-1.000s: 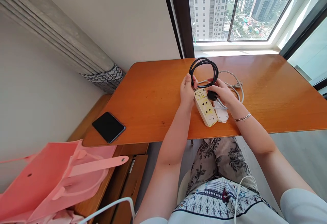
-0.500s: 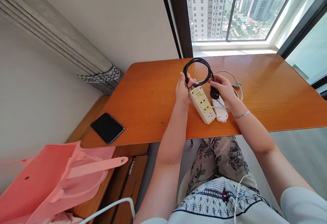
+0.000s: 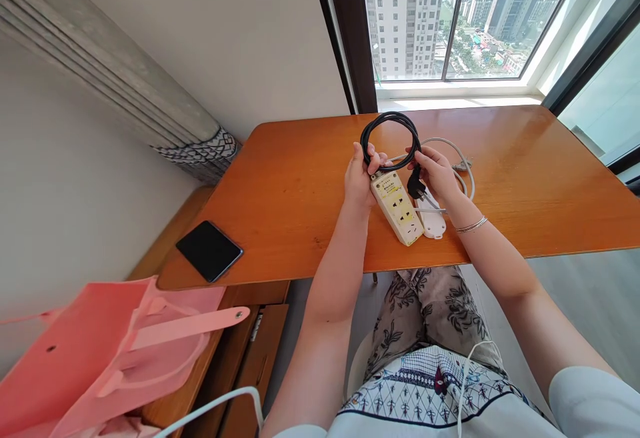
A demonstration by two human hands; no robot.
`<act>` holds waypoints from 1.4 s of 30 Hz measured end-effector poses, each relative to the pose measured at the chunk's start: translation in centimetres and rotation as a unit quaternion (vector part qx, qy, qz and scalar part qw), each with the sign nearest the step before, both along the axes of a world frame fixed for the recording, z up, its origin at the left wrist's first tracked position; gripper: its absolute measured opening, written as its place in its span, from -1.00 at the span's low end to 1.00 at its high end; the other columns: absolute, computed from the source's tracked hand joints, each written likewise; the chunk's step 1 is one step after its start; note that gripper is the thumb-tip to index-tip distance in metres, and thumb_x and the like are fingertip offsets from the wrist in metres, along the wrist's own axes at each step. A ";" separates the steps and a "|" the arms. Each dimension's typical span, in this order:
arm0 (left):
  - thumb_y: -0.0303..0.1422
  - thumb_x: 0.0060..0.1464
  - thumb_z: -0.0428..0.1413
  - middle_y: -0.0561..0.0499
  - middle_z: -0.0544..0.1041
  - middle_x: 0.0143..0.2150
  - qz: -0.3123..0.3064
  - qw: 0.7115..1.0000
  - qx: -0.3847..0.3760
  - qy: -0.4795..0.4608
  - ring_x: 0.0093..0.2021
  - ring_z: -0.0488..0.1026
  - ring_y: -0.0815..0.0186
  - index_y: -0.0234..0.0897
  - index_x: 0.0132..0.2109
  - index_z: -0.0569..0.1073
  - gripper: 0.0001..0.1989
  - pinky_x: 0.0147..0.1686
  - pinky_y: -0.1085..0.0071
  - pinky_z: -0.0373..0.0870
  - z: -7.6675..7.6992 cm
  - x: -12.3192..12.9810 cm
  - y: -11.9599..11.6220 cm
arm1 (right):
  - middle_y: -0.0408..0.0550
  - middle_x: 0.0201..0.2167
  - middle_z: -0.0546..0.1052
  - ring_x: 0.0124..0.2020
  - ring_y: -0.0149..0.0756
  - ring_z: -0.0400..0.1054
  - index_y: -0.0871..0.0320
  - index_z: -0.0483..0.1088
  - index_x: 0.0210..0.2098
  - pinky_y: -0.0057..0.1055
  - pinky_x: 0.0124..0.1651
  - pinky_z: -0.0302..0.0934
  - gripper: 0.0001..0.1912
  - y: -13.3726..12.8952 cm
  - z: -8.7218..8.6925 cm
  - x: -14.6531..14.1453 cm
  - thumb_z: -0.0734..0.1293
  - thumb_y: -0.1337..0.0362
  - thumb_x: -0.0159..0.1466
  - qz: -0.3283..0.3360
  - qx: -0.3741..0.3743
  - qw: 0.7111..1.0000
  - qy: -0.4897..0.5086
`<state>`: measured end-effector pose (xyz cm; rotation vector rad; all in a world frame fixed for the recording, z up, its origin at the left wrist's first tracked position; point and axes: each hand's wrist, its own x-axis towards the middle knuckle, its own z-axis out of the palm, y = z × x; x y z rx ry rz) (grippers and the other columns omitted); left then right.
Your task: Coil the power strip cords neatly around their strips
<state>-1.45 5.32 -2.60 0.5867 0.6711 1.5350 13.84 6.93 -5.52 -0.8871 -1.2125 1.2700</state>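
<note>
A black power cord [image 3: 391, 118] is wound into a loop above the table. My left hand [image 3: 361, 175] is closed round the loop's left side, beside the top end of a cream power strip [image 3: 397, 208]. At the right side of the loop, my right hand [image 3: 434, 173] pinches the cord. The cord's black plug [image 3: 415, 183] hangs just below those fingers, prongs showing. A white power strip [image 3: 432, 223] lies on the table under the plug and touches or nearly touches the cream strip. Its grey-white cord [image 3: 450, 143] curls behind my right hand.
The wooden table [image 3: 295, 191] stands against the window wall. A black phone [image 3: 209, 251] lies near its left front corner. Below left is a pink bag [image 3: 115, 351] over wooden drawers [image 3: 265, 351]. A white cable [image 3: 220, 399] runs near my left arm.
My right hand's fingers have shifted slightly up to the cord loop. The plug has swung a little left and turned, so its prongs show. The loop has moved slightly right.
</note>
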 end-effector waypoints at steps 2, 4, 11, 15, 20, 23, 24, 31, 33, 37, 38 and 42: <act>0.04 0.29 0.07 0.17 0.00 -0.68 0.001 1.000 0.002 0.000 -0.54 0.25 0.40 -0.20 -0.45 0.25 -0.51 -0.38 0.52 0.42 0.1 -0.1 0.0 | -0.16 -0.40 0.49 -0.30 -0.35 0.38 0.06 0.54 -0.25 -0.46 -0.40 0.17 -0.58 0.0 0.0 -0.1 0.52 -0.09 0.05 0.005 -0.006 1.000 0.006; 0.04 0.30 0.06 0.17 -0.01 -0.68 0.002 1.000 0.003 0.000 -0.55 0.24 0.39 -0.20 -0.45 0.24 -0.51 -0.38 0.52 0.42 0.1 -0.2 0.0 | -0.17 -0.39 0.50 -0.30 -0.36 0.37 0.06 0.54 -0.28 -0.46 -0.37 0.18 -0.57 -0.1 -0.1 -0.2 0.55 -0.08 0.02 0.010 -0.008 1.000 0.014; -0.09 0.43 -0.08 0.15 -0.06 -0.67 0.025 0.998 0.040 -0.044 -0.56 0.17 0.38 -0.19 -0.45 0.26 -0.53 -0.41 0.53 0.40 0.1 -1.6 0.4 | -0.10 -0.25 0.60 -0.19 -0.30 0.44 0.03 0.55 -0.20 -0.40 -0.15 0.33 -0.40 -0.3 -0.1 -0.2 0.42 -0.34 0.10 0.054 -0.006 0.998 0.029; -0.07 0.37 0.03 0.14 -0.02 -0.66 0.085 0.994 0.052 -0.039 -0.52 0.19 0.34 -0.16 -0.47 0.26 -0.55 -0.36 0.50 0.41 0.1 -2.3 0.7 | -0.04 -0.16 0.61 -0.05 -0.16 0.50 0.02 0.51 -0.05 -0.28 -0.06 0.39 -0.23 -0.3 -0.3 -0.3 0.33 -0.45 0.08 0.122 -0.033 0.991 0.034; -0.07 0.40 -0.02 0.15 -0.07 -0.65 0.124 0.985 0.085 -0.089 -0.51 0.17 0.32 -0.15 -0.46 0.24 -0.55 -0.30 0.45 0.38 0.3 -3.6 1.0 | -0.03 -0.04 0.60 -0.12 -0.14 0.54 -0.02 0.44 0.06 -0.23 -0.18 0.47 -0.25 -0.8 -1.3 -0.8 0.43 -0.36 0.05 0.234 -0.083 0.968 0.041; -0.02 0.39 -0.03 0.16 -0.12 -0.63 0.132 0.981 0.096 -0.107 -0.51 0.18 0.32 -0.14 -0.46 0.22 -0.53 -0.28 0.45 0.36 0.4 -4.4 1.1 | -0.02 0.05 0.59 -0.05 -0.17 0.53 -0.01 0.44 0.11 -0.32 -0.14 0.49 -0.26 -1.5 -1.5 -0.6 0.61 -0.05 -0.01 0.314 -0.090 0.945 -0.006; 0.01 0.37 -0.01 0.16 -0.13 -0.62 0.138 0.980 0.101 -0.103 -0.50 0.19 0.31 -0.14 -0.46 0.22 -0.52 -0.27 0.45 0.35 0.5 -4.6 1.1 | -0.02 0.09 0.58 -0.02 -0.18 0.51 0.00 0.44 0.12 -0.35 -0.11 0.49 -0.25 -1.7 -1.4 -0.4 0.64 0.06 -0.03 0.331 -0.092 0.939 -0.028; 0.12 0.35 -0.11 0.14 -0.09 -0.63 0.205 0.976 0.072 -0.018 -0.48 0.21 0.30 -0.13 -0.45 0.22 -0.47 -0.24 0.46 0.39 0.8 -4.8 1.1 | -0.07 -0.01 0.61 -0.21 -0.30 0.53 0.04 0.45 0.12 -0.43 -0.30 0.50 -0.37 -1.5 -0.1 0.8 0.57 0.27 0.05 0.300 -0.152 0.940 -0.051; 0.11 0.35 -0.10 0.15 -0.06 -0.65 0.205 0.976 0.077 -0.015 -0.49 0.21 0.33 -0.14 -0.45 0.22 -0.47 -0.24 0.48 0.39 0.8 -4.8 1.2 | -0.09 -0.04 0.61 -0.32 -0.33 0.52 0.02 0.42 0.17 -0.43 -0.42 0.47 -0.33 -1.1 0.2 1.3 0.54 0.26 0.06 0.285 -0.160 0.944 -0.032; -0.01 0.40 -0.07 0.16 -0.02 -0.68 0.186 0.977 0.106 -0.024 -0.51 0.19 0.37 -0.17 -0.46 0.25 -0.50 -0.26 0.51 0.37 0.5 -4.6 1.5 | -0.12 0.01 0.60 -0.41 -0.45 0.47 -0.03 0.38 0.25 -0.54 -0.49 0.43 -0.28 -0.5 0.5 2.5 0.51 0.23 0.09 0.240 -0.099 0.965 0.032; -0.04 0.41 -0.07 0.16 -0.02 -0.68 0.180 0.977 0.109 -0.026 -0.52 0.18 0.38 -0.18 -0.47 0.26 -0.50 -0.28 0.52 0.37 0.4 -4.6 1.6 | -0.12 0.03 0.60 -0.40 -0.46 0.47 -0.04 0.37 0.25 -0.55 -0.47 0.43 -0.27 -0.4 0.6 2.7 0.52 0.22 0.09 0.226 -0.073 0.970 0.050; -0.07 0.43 -0.08 0.17 -0.03 -0.68 0.126 0.988 0.085 -0.018 -0.57 0.16 0.41 -0.20 -0.46 0.26 -0.51 -0.39 0.57 0.35 0.1 -4.2 1.6 | -0.07 0.13 0.57 -0.31 -0.41 0.51 -0.06 0.38 0.24 -0.50 -0.37 0.49 -0.30 0.0 0.9 3.0 0.54 0.11 0.13 0.122 0.017 0.989 0.076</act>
